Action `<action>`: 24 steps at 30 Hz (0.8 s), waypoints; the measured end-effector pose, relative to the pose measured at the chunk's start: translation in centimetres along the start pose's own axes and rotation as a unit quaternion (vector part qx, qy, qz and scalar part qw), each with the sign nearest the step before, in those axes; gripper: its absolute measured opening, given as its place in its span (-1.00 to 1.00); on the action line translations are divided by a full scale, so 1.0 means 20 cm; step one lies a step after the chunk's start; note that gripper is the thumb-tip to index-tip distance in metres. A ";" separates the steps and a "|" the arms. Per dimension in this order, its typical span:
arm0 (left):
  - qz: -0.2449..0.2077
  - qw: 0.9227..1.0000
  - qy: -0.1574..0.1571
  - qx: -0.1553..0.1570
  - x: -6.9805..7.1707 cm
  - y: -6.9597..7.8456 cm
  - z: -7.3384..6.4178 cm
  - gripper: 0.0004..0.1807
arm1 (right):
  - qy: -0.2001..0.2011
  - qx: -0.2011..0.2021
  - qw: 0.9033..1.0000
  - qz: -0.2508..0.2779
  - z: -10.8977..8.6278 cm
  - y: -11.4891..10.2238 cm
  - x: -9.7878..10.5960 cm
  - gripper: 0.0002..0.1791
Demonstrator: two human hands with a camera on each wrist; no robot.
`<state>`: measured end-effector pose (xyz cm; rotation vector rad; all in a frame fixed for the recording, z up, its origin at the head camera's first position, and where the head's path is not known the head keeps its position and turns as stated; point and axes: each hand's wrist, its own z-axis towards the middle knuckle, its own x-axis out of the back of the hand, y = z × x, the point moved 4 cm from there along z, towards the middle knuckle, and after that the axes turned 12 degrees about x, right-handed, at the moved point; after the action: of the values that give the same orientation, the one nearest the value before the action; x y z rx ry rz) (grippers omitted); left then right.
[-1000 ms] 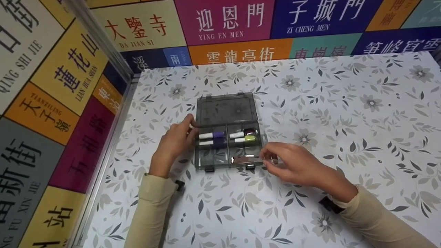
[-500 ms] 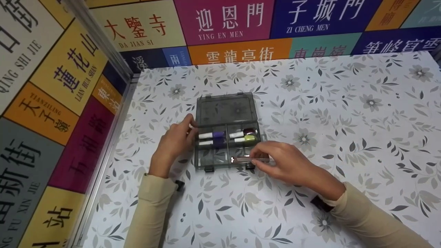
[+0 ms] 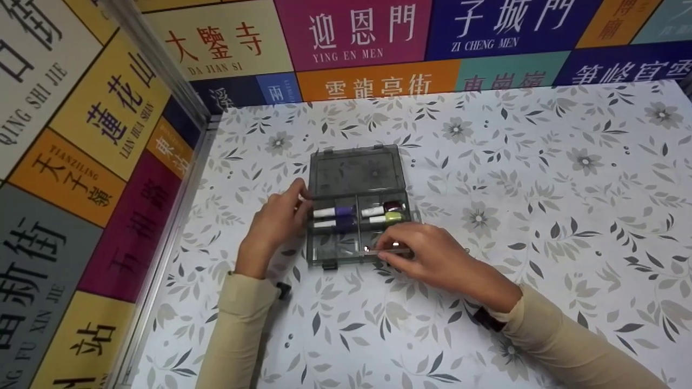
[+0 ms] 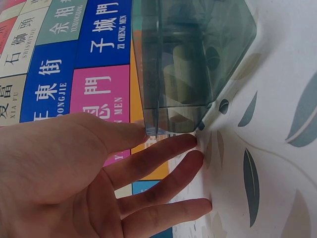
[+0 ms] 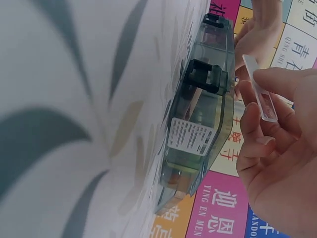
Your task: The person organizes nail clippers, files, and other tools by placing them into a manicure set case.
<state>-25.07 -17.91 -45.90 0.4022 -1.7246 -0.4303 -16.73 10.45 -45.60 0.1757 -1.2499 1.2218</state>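
Note:
A grey see-through compartment box (image 3: 335, 247) lies with its lid (image 3: 357, 172) folded back. Its two back compartments hold small nail polish bottles with white caps: purple (image 3: 344, 211), dark violet, dark red (image 3: 394, 207) and yellow-green (image 3: 393, 216). A slim item with a shiny end (image 3: 367, 248) lies in the front right compartment, partly covered by my right hand. My left hand (image 3: 274, 220) rests at the box's left side, fingers extended, thumb touching its corner. Over the front right compartment, my right hand (image 3: 427, 251) pinches a small clear flat strip (image 5: 261, 94) with a reddish patch.
The box stands on a table (image 3: 540, 216) covered in leaf-and-flower cloth. A wall of coloured sign panels (image 3: 357, 32) borders the back, and another (image 3: 86, 178) the left side. Two dark latches sit on the box's front, one (image 5: 205, 76) above a printed label (image 5: 190, 136).
My right hand has moved left with the clear strip, from beside the box's right edge to over the front right compartment. My left hand and the box have stayed in place.

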 end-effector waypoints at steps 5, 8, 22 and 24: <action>0.005 1.000 0.001 -0.001 0.00 0.01 0.00 -0.84 | -0.010 -0.007 1.000 -0.005 0.01 0.00 -0.01 -0.91; 0.010 1.000 0.002 -0.001 0.00 0.01 0.00 -0.85 | -0.011 -0.009 1.000 -0.005 0.02 0.00 -0.01 -0.90; 0.012 1.000 0.005 -0.004 0.01 0.00 -0.01 -0.85 | -0.024 -0.009 0.999 0.021 0.04 -0.02 -0.01 -0.84; 0.013 1.000 0.004 -0.004 0.00 0.00 -0.01 -0.84 | -0.019 -0.005 0.999 0.030 0.04 -0.02 -0.01 -0.80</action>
<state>-24.96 -17.92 -45.77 0.3756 -1.7174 -0.4152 -16.93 9.61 -45.20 0.1559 -1.3016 1.2687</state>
